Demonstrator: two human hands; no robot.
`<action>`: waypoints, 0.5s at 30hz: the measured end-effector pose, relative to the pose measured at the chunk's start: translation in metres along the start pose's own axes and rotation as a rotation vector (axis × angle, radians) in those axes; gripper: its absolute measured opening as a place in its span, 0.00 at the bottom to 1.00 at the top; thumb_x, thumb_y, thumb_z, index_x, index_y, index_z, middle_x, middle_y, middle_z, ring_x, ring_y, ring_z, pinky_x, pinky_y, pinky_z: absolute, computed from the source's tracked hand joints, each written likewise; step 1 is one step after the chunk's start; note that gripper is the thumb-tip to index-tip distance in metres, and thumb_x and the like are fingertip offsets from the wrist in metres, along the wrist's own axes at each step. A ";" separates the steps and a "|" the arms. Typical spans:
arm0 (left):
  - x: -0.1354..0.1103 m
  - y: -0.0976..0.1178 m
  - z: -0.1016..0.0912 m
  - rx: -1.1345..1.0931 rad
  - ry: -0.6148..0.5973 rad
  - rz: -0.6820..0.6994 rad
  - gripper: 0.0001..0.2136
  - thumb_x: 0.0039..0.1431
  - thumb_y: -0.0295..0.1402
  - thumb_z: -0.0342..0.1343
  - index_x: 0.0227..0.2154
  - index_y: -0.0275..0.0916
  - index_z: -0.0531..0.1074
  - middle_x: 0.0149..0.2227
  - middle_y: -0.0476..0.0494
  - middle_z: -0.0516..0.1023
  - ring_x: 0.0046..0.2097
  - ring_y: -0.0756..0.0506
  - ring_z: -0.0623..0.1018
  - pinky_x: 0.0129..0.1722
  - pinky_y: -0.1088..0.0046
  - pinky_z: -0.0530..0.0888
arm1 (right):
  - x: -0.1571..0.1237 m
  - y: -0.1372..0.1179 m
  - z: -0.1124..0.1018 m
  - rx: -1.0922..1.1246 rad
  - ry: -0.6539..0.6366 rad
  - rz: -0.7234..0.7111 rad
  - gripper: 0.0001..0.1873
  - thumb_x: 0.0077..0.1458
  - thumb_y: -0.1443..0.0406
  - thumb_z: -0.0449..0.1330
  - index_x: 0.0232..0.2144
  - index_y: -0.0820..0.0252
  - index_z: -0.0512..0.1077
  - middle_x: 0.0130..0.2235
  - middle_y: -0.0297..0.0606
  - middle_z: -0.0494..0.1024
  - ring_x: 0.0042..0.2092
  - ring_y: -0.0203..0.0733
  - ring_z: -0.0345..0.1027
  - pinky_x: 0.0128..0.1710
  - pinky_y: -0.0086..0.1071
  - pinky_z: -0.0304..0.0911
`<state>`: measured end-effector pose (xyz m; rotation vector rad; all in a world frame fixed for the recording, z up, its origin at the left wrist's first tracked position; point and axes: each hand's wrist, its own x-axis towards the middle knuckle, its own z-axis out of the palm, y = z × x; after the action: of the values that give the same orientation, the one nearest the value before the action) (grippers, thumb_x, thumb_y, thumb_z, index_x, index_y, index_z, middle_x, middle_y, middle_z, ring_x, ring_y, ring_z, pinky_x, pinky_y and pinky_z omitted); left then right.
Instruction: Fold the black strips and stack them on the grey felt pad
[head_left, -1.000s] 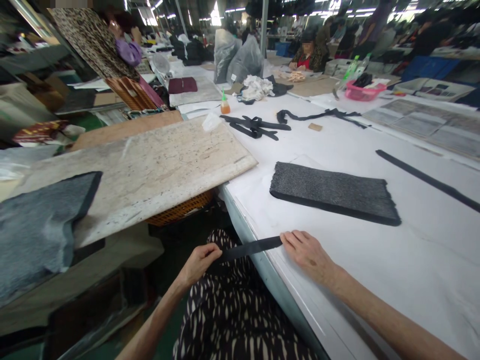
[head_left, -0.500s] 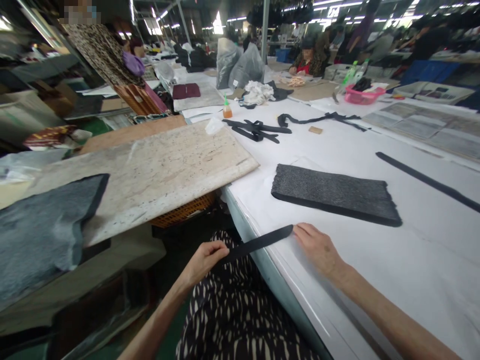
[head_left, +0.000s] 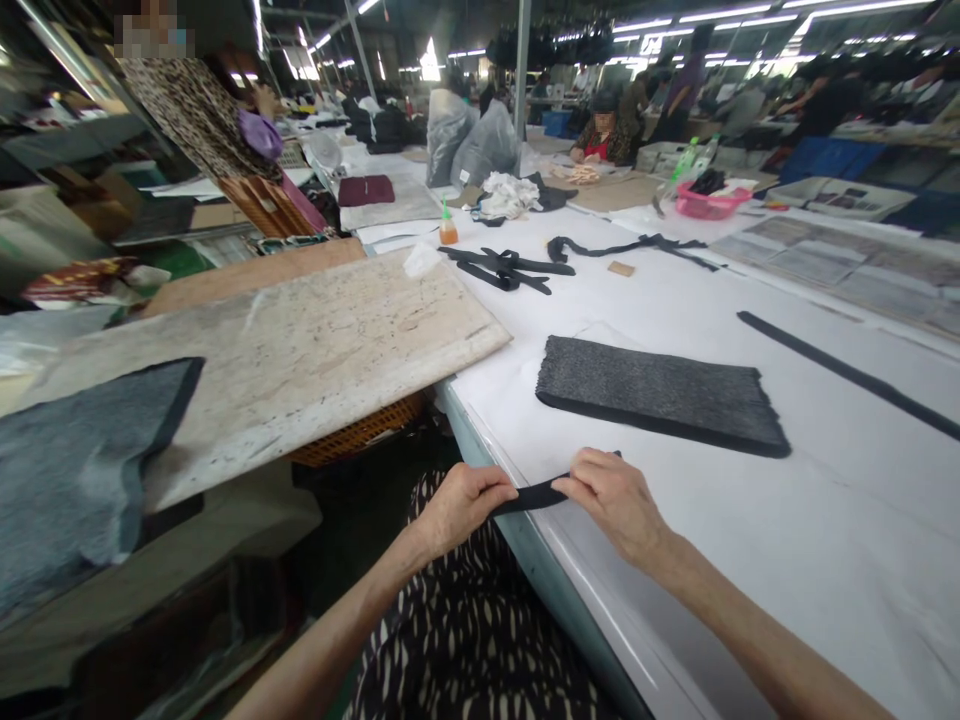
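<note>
A narrow black fabric strip [head_left: 534, 496] stretches between my two hands at the near edge of the white table [head_left: 660, 520]. My left hand [head_left: 466, 502] pinches it between thumb and fingers, just off the table's edge. On its other side my right hand [head_left: 611, 497] grips the strip, and a short dark end shows beyond the fingers. Beyond the hands lies a flat stack of dark grey fabric pieces [head_left: 656, 392] with a black front edge. To its right, a long black strip [head_left: 847, 370] lies diagonally on the table.
A worn board [head_left: 322, 340] sits on the left with a grey fabric piece [head_left: 82, 470] draped over it. Farther back are tangled black strips [head_left: 506, 268], a small orange bottle [head_left: 448, 228], a pink basket [head_left: 709, 203] and plastic-wrapped bundles [head_left: 484, 145]. Several people are around.
My left hand has moved right along the strip, closer to my right hand. The right hand has shifted its grip inward, so less strip shows between them. The view has moved slightly.
</note>
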<state>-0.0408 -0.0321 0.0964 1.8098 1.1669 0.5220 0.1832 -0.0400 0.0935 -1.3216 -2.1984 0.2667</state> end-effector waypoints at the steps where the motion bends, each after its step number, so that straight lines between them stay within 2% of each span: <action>1: 0.001 0.002 0.001 0.008 0.001 0.017 0.14 0.57 0.39 0.49 0.23 0.35 0.73 0.19 0.53 0.64 0.23 0.52 0.61 0.24 0.78 0.59 | 0.004 -0.005 0.002 0.031 -0.020 -0.047 0.19 0.60 0.56 0.50 0.22 0.60 0.66 0.30 0.36 0.71 0.32 0.35 0.63 0.34 0.29 0.57; 3: 0.003 0.004 0.003 0.023 0.004 0.035 0.15 0.58 0.39 0.48 0.23 0.35 0.73 0.19 0.52 0.65 0.23 0.52 0.61 0.24 0.78 0.60 | 0.011 -0.013 0.008 0.077 -0.098 -0.118 0.10 0.59 0.60 0.54 0.30 0.59 0.70 0.37 0.37 0.72 0.38 0.37 0.64 0.39 0.30 0.59; 4: 0.004 0.005 0.004 0.028 0.006 0.037 0.15 0.58 0.39 0.48 0.23 0.35 0.73 0.19 0.52 0.65 0.23 0.52 0.61 0.24 0.78 0.60 | 0.013 -0.015 0.011 0.091 -0.150 -0.130 0.08 0.59 0.61 0.54 0.31 0.58 0.70 0.36 0.36 0.72 0.38 0.37 0.64 0.39 0.29 0.59; 7: 0.005 0.006 0.004 0.033 -0.001 0.029 0.15 0.57 0.39 0.49 0.23 0.35 0.73 0.19 0.52 0.65 0.23 0.52 0.62 0.24 0.78 0.60 | 0.014 -0.013 0.020 0.131 -0.281 -0.075 0.12 0.61 0.64 0.51 0.28 0.58 0.71 0.29 0.32 0.70 0.32 0.33 0.64 0.34 0.26 0.58; 9: 0.006 0.005 0.003 0.029 -0.017 0.010 0.14 0.56 0.39 0.50 0.24 0.36 0.74 0.19 0.52 0.65 0.24 0.52 0.62 0.25 0.78 0.60 | 0.011 -0.007 0.021 0.150 -0.302 -0.006 0.14 0.61 0.64 0.50 0.27 0.59 0.70 0.28 0.31 0.71 0.31 0.32 0.64 0.33 0.26 0.56; 12: 0.008 -0.002 0.000 0.014 -0.074 -0.028 0.13 0.56 0.38 0.49 0.26 0.36 0.74 0.20 0.52 0.67 0.25 0.51 0.64 0.26 0.78 0.61 | 0.005 0.007 0.008 0.143 -0.339 0.073 0.13 0.60 0.63 0.52 0.25 0.59 0.70 0.26 0.30 0.71 0.29 0.32 0.63 0.31 0.26 0.53; 15: 0.009 -0.013 -0.003 0.037 -0.134 -0.051 0.13 0.57 0.39 0.48 0.26 0.37 0.73 0.22 0.51 0.68 0.26 0.50 0.65 0.27 0.77 0.62 | -0.005 0.022 -0.020 0.120 -0.381 0.170 0.15 0.60 0.63 0.52 0.22 0.59 0.69 0.22 0.28 0.68 0.25 0.31 0.59 0.28 0.26 0.50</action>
<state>-0.0452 -0.0207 0.0858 1.8123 1.1347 0.3461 0.2126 -0.0353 0.0987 -1.4892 -2.3282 0.7584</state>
